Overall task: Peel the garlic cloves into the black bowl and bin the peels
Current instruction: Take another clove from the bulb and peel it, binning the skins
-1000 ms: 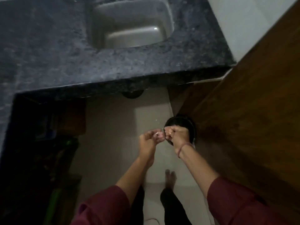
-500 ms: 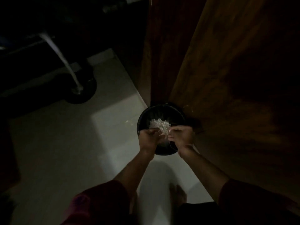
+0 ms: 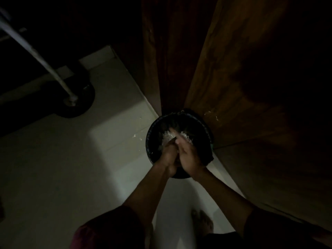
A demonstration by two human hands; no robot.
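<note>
Fingers [image 3: 180, 141] of your right hand [image 3: 190, 156] lie roughly straight, laid against your left hand [image 3: 167, 155], with both hands held together directly over the mouth of the bin [image 3: 206, 131]. The curl of the left fingers cannot be read in this dim light, nor whether any scrap is trapped between the palms. Peels [image 3: 166, 137] form a pale heap inside the bin, just beyond your fingertips, so judge the disposal step as largely complete. Bin position: on the floor [image 3: 71, 168], touching the wooden panel [image 3: 251, 87] on your right. Check two items before closing the step. First, a few pale flecks [image 3: 136, 137] lie on the floor just beside the bin's left rim (probably stray peel, though too small to confirm); collect them. Second, confirm that nothing clings to your palms. Neither the black bowl nor the cloves are in view, so the peeling stage cannot be verified from here; treat it as done only after you inspect the bowl.
</note>
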